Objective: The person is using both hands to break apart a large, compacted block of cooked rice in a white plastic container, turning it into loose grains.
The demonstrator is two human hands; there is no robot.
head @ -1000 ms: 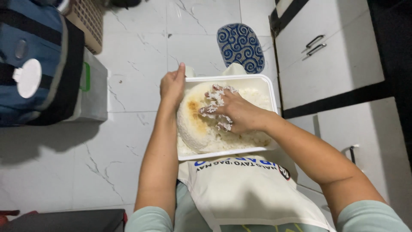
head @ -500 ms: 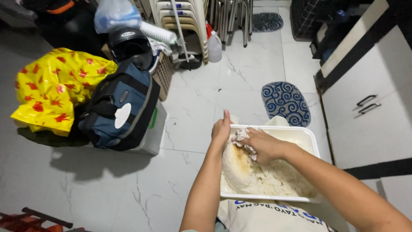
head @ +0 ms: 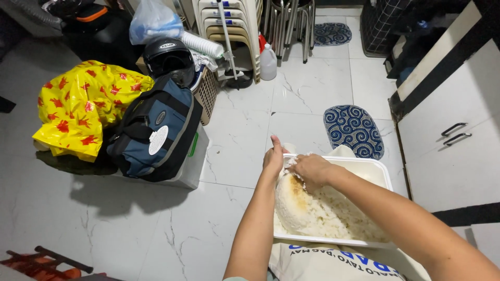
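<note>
A white rectangular tub [head: 377,171] of cooked rice [head: 323,216] rests on a printed white sack [head: 333,263] at the near edge. The left hand [head: 273,158] grips the tub's far-left rim; the right hand [head: 308,170] is clenched into the rice beside it. Marble floor [head: 239,135] lies open leftward. Beyond: blue patterned mat [head: 354,130], blue duffel bag [head: 153,130], helmet [head: 167,56], stacked chairs [head: 229,31].

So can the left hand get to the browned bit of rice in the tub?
Probably yes. The left hand grips the tub's near-left rim, and the browned patch of rice lies just inside that rim. The right hand is pressed into the rice right beside it, so the two hands might crowd each other.
</note>
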